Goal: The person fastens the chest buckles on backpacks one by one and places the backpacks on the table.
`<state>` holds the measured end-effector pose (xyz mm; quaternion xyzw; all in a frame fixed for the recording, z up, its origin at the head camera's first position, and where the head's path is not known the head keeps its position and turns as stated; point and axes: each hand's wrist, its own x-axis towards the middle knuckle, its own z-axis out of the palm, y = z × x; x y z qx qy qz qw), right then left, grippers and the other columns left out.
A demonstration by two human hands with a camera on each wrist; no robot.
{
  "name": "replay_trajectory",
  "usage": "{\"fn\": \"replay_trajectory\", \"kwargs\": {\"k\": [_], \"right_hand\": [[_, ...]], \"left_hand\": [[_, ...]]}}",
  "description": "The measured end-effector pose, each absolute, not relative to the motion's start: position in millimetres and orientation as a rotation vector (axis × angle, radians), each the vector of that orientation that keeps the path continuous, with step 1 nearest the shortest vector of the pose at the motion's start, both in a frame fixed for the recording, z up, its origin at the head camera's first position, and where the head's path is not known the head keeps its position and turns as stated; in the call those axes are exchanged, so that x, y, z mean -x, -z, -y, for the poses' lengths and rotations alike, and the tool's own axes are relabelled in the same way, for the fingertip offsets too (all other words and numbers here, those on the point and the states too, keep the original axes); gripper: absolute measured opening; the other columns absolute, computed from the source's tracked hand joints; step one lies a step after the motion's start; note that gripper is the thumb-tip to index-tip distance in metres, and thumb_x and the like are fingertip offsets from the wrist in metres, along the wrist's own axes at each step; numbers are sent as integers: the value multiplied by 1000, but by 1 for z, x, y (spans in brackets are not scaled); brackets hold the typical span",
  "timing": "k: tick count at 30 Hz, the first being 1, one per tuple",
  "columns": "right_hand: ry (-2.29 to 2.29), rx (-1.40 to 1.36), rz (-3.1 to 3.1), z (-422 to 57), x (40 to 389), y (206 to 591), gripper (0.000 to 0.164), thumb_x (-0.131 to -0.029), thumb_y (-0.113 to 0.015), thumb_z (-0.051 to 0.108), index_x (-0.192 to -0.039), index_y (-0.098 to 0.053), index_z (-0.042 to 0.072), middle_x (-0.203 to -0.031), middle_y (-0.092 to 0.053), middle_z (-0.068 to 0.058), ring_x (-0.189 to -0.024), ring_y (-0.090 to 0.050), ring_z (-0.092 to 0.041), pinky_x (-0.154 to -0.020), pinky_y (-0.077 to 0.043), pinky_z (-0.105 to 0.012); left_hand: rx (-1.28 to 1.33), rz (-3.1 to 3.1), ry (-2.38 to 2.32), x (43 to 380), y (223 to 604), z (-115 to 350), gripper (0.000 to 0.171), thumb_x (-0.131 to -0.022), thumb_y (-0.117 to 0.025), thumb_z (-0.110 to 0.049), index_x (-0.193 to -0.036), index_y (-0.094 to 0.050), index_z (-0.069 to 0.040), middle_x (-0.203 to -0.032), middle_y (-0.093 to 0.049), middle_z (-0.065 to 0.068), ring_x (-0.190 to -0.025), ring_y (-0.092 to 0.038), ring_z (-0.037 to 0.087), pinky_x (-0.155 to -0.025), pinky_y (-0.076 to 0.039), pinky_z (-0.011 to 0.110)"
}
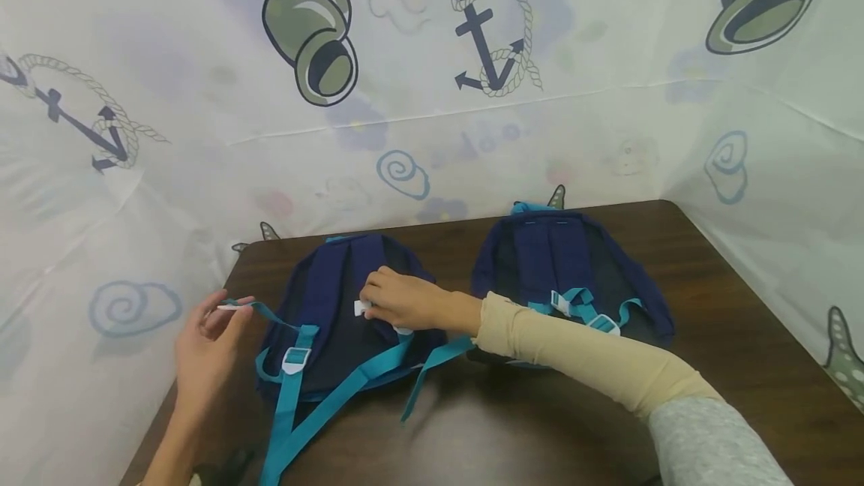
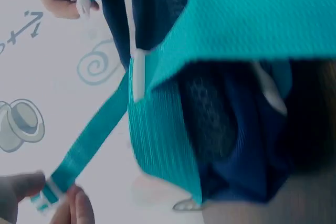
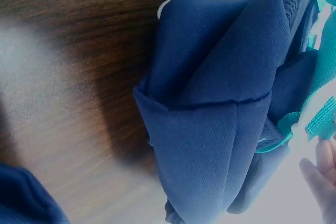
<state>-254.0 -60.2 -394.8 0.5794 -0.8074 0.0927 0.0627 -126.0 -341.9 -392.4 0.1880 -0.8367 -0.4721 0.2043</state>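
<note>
A dark navy backpack (image 1: pixel 320 298) with teal straps lies on the left of the table, shoulder straps up. My left hand (image 1: pixel 209 343), at its left side, pinches a white buckle piece (image 2: pixel 47 195) at the end of a thin teal strap (image 2: pixel 94 129) drawn out taut from the pack. My right hand (image 1: pixel 408 302) reaches over the pack's middle, its fingers on another white buckle piece (image 1: pixel 361 308). Near the left hand, a white strap adjuster (image 1: pixel 295 360) sits on the teal webbing. A wide teal strap (image 1: pixel 364 375) slants from under the right hand toward the table's front edge.
Beside it on the right lies a second navy backpack (image 1: pixel 634 291), with a white buckle (image 1: pixel 560 302) among its teal straps. A loose teal strap end (image 1: pixel 415 392) hangs between the packs. The brown table (image 1: pixel 526 426) backs onto a printed white sheet (image 1: pixel 580 126).
</note>
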Motion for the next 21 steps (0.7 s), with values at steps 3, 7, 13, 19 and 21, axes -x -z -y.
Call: {"fn": "replay_trajectory", "kwargs": {"k": [3, 7, 13, 19, 21], "right_hand": [[-294, -1744, 2435, 60, 254, 394, 26, -105, -50, 28, -120, -63, 11, -118, -62, -3, -105, -52, -17, -90, -45, -23], [-300, -1746, 2454, 58, 253, 393, 26, -105, -50, 28, -120, -63, 11, -117, -61, -3, -105, -52, -17, -89, -46, -23], [-280, -1738, 2457, 57, 254, 395, 26, -105, -51, 28, -120, -64, 10, -116, -62, -4, -104, -52, -17, -88, -46, -23], [-230, -1755, 2454, 58, 254, 391, 27, -105, -53, 27, -120, -66, 10, -116, -64, -4, -101, -53, -17, -86, -46, -23], [-196, -1773, 2467, 59, 254, 388, 28, -105, -52, 28, -121, -65, 10, -116, -64, -3, -101, -53, -17, -85, -46, -22]], "left_hand": [[-619, 2196, 1514, 132, 390, 340, 55, -97, -61, -42, -145, -50, -18, -134, -66, -6, -134, -54, 20, -119, -31, 52], [-550, 2285, 1449, 137, 392, 338, 53, -101, -56, -40, -147, -50, -16, -141, -61, 4, -138, -50, 26, -117, -30, 58], [-5, 2522, 782, 143, 400, 331, 43, -101, -59, -12, -141, -53, 1, -125, -66, 23, -104, -67, 35, -80, -48, 6], [472, 2611, 500, 155, 400, 320, 37, -91, -67, 3, -128, -64, 6, -115, -70, 22, -100, -69, 37, -79, -57, 48], [551, 2654, 495, 157, 399, 317, 38, -91, -68, 2, -128, -64, 4, -117, -70, 20, -105, -68, 37, -81, -57, 49]]}}
